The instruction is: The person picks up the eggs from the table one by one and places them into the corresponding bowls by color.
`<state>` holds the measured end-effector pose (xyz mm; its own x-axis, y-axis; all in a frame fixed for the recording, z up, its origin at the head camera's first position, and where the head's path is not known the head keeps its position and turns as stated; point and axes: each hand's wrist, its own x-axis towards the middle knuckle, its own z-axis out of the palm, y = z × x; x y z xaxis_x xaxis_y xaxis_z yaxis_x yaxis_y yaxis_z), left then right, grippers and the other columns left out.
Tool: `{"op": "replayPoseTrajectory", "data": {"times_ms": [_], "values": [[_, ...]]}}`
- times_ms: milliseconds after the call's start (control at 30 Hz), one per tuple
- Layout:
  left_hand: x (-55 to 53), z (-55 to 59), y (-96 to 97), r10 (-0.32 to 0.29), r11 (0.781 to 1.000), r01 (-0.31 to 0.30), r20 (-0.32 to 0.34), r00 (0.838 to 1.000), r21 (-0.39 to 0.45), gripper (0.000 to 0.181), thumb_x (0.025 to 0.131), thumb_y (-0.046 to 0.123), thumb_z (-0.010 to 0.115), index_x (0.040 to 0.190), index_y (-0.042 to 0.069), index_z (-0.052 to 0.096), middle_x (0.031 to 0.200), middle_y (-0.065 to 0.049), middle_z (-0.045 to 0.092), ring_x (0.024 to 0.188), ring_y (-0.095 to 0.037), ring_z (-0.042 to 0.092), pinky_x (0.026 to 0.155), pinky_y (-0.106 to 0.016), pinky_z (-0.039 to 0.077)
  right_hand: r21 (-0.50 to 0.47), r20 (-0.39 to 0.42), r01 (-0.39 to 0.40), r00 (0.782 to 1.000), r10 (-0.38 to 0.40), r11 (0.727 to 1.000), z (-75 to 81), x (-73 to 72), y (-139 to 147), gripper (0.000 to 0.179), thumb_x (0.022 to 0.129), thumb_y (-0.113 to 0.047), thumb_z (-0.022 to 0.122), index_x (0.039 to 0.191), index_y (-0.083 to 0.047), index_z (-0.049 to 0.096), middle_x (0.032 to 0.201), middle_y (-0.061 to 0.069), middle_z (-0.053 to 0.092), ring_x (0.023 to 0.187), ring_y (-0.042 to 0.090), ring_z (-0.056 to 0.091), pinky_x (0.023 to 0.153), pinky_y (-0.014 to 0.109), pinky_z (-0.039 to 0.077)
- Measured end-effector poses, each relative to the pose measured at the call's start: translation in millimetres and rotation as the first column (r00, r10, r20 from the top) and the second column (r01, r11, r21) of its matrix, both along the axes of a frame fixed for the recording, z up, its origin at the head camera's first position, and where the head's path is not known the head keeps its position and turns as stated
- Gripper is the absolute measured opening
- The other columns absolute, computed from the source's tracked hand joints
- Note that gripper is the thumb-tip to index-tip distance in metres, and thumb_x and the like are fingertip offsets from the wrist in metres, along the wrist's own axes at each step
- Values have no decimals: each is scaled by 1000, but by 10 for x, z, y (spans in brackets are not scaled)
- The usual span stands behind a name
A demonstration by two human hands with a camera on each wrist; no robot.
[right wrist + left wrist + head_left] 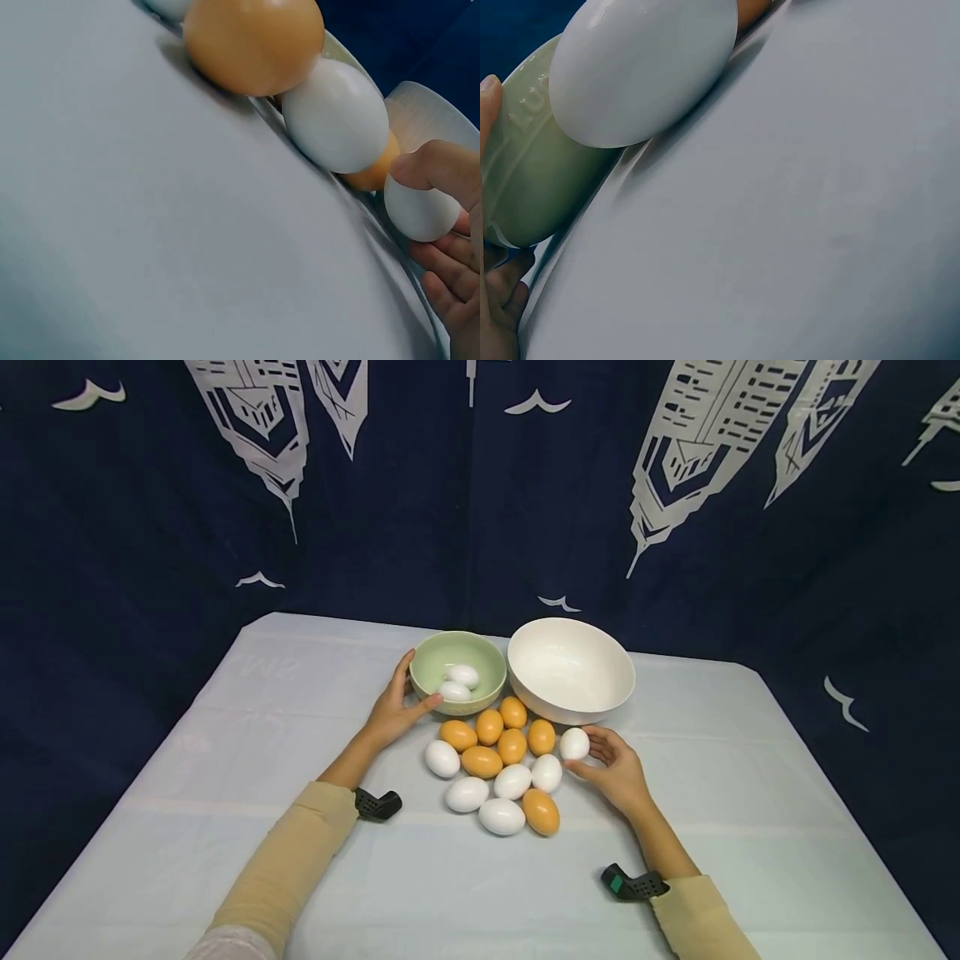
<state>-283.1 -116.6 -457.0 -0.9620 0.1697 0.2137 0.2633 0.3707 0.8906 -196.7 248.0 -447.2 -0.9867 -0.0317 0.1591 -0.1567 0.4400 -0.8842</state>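
Foreground orange egg (253,43), right grip (617,770) pinching white egg (421,210), left (388,718) clasping green bowl (536,180), inner eggs (462,676) head view only

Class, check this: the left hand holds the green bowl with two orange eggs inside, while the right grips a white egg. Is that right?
The two eggs inside the green bowl are white, not orange, as the head view shows. The rest stands.

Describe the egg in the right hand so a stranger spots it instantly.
On the table, find the large white bowl. Just in front of it, the right hand holds a white egg between thumb and fingers. It is the only egg, white or orange, that a hand is holding.
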Motion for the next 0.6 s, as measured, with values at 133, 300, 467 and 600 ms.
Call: {"op": "replayPoseTrajectory", "data": {"times_ms": [133, 300, 467, 600], "values": [[11, 8, 7, -4, 1000, 4, -2, 1000, 1, 96, 88, 46, 70, 158, 25, 8, 157, -14, 24, 133, -36, 42, 111, -52, 28, -31, -19, -14, 1000, 13, 999, 13, 11, 14, 65, 76, -5, 84, 131, 5, 52, 129, 20, 56, 113, 15, 57, 94, 19, 45], [19, 17, 12, -8, 1000, 8, -2, 1000, 4, 94, 89, 42, 70, 158, 25, 8, 158, -13, 24, 133, -35, 41, 111, -51, 28, -74, -56, -38, 998, 34, 997, 52, 37, 8, 63, 75, -1, 84, 129, 8, 53, 127, 22, 56, 105, 2, 57, 92, 16, 45], [25, 25, 9, -7, 1000, 7, -5, 1000, 4, 94, 89, 42, 70, 158, 23, 8, 158, -13, 23, 133, -36, 41, 111, -52, 28, -111, -70, -65, 996, 57, 992, 128, 57, -7, 61, 75, 3, 82, 128, 9, 52, 126, 23, 56, 102, 1, 59, 92, 16, 45], [26, 28, 5, -9, 1000, 9, -10, 1000, 7, 95, 89, 41, 70, 158, 21, 8, 158, -14, 23, 133, -37, 41, 111, -54, 27, -123, -82, -83, 994, 73, 989, 178, 60, -12, 60, 76, 5, 80, 128, 9, 52, 126, 24, 56, 102, 1, 59, 92, 16, 45]]}}
